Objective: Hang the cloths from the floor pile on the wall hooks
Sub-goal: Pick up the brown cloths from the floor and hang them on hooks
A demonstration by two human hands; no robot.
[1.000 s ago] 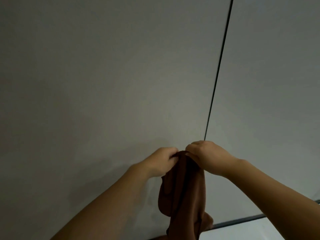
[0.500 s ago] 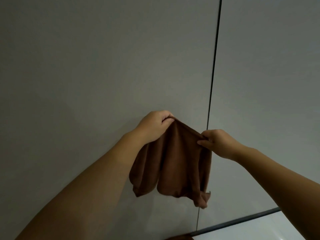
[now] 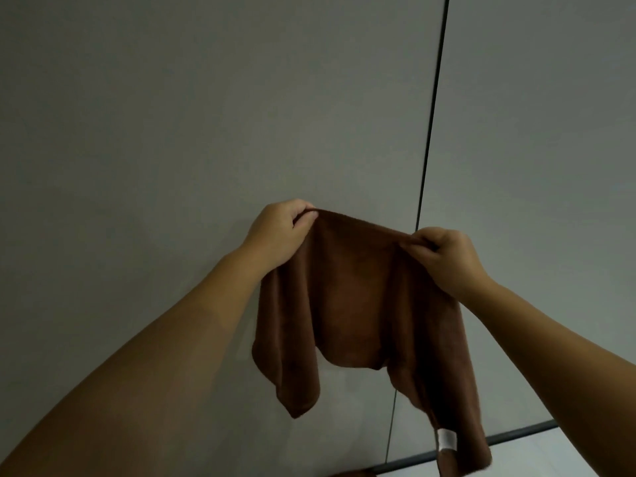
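Two bare forearms reach up and forward from the bottom corners of a dim, wide-angle view, holding a brown cloth [image 3: 358, 304] stretched between them in front of a plain grey wall [image 3: 172, 115]. The left hand [image 3: 280, 232] pinches the cloth's top edge at its left end, fingers curled over the hem. The right hand [image 3: 447, 256] grips the same edge at its right end, slightly lower, with the fabric bunched under its fingertips. The top edge runs taut between the two hands, while the rest of the cloth hangs down in loose folds: a shorter flap on the left ending in a point, a sagging middle, and a longer tail on the right that bears a small white label [image 3: 446, 439] and is cut off by the bottom edge. The label is too small to read. A thin dark vertical seam [image 3: 434, 108] divides the wall into two panels and passes behind the cloth. At lower right a dark strip [image 3: 516, 437] runs along the foot of the wall above a paler floor [image 3: 537, 459]. A sliver of more brown fabric [image 3: 351, 473] shows at the bottom edge, mostly out of view. Low light makes fine texture hard to make out.
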